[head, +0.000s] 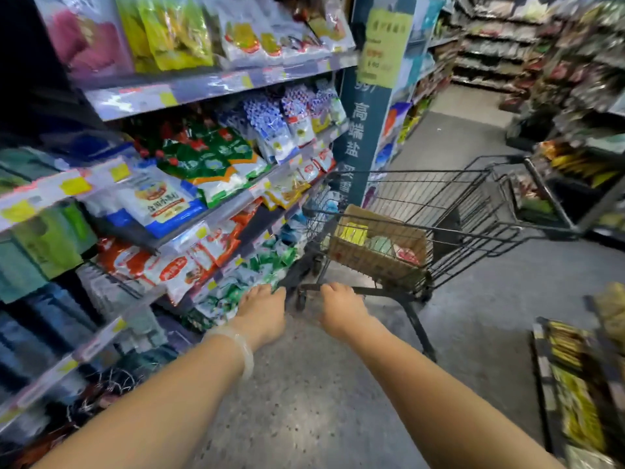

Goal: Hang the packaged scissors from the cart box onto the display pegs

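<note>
I have my left hand [265, 308] and right hand [341, 306] both curled over the cart handle [372, 291], steering close to the shelves [216, 86]. The risk I see is the cart [439, 211] clipping the shelf edge and jolting the box [378, 247] (its contents are too blurred to pick out scissors). The box sits in the basket ahead of both hands, well apart from them.

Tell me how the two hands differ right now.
The left hand has a clear bangle on its wrist; the right hand has a bare wrist. The left hand is nearer the shelves; the right hand is nearer the open aisle. Both curl over the cart handle, arms stretched forward.
</note>
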The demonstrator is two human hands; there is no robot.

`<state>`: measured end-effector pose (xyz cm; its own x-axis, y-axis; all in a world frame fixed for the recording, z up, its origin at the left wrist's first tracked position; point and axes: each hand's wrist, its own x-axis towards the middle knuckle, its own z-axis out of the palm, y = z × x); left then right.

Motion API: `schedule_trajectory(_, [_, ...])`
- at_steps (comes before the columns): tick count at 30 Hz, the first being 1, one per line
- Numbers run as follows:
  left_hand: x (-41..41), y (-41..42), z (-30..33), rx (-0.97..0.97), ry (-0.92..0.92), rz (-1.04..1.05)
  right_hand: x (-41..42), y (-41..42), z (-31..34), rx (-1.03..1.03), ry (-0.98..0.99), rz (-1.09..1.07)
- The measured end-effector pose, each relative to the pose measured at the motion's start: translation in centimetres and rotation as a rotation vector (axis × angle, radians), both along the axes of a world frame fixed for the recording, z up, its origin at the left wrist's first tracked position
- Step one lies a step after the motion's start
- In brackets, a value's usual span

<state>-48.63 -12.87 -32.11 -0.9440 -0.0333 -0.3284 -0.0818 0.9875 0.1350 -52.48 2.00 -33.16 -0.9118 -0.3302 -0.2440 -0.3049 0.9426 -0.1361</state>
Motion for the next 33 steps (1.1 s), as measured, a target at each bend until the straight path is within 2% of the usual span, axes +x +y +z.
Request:
schedule_trajectory(6, [-7.9,7.3,0.1,-0.021,0.024,-0.114,-7.0,8.1,0.3,-0.017,-0.005,-0.128])
schedule_trajectory(14, [-19.5,11.7,-1.3,-0.029,-0.027,-0.191,-16.4,11.9,-1.9,-0.037,-0.077,-0.205])
schedule_trajectory(26, [-45.8,14.0,-0.9,0.022,-0.039,-0.251,-41.4,14.9,-0.6,-0.082,-0.010,-0.372])
schedule_trajectory(33, [-55.9,15.9,-5.0,0.011,-0.176,-0.272,-49.9,18.4,-5.7,-0.060,-0.179,-0.470])
